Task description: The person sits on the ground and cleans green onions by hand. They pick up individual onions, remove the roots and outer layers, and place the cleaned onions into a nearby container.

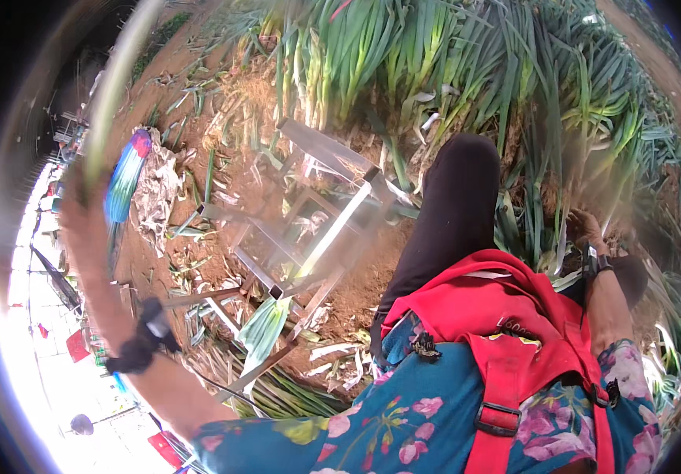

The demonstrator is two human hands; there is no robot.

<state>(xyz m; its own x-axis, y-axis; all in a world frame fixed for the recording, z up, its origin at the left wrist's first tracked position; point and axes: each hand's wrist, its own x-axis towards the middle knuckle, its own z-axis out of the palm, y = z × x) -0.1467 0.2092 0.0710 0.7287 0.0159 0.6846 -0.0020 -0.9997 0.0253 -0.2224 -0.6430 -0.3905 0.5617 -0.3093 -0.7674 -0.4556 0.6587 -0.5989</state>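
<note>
At the far left my left hand (83, 192) is raised and blurred. A long pale green stalk (109, 89), probably a leek or large green onion, runs up from its grip. My right hand (584, 228) is low at the right, beside my knee, with its fingers bent among the leaves and stems. Whether it grips any of them cannot be made out. Beyond my knees lies a wide heap of leek-like plants (435, 47) with green leaves, pale stems and stringy roots.
A metal frame (328, 148) with open bars stands on the littered brown soil (376, 266). One broad green leaf (266, 326) hangs over its near corner. A blue and red bundle (127, 169) lies by a crumpled pale sheet (159, 195). More long leaves (299, 394) lie nearer me.
</note>
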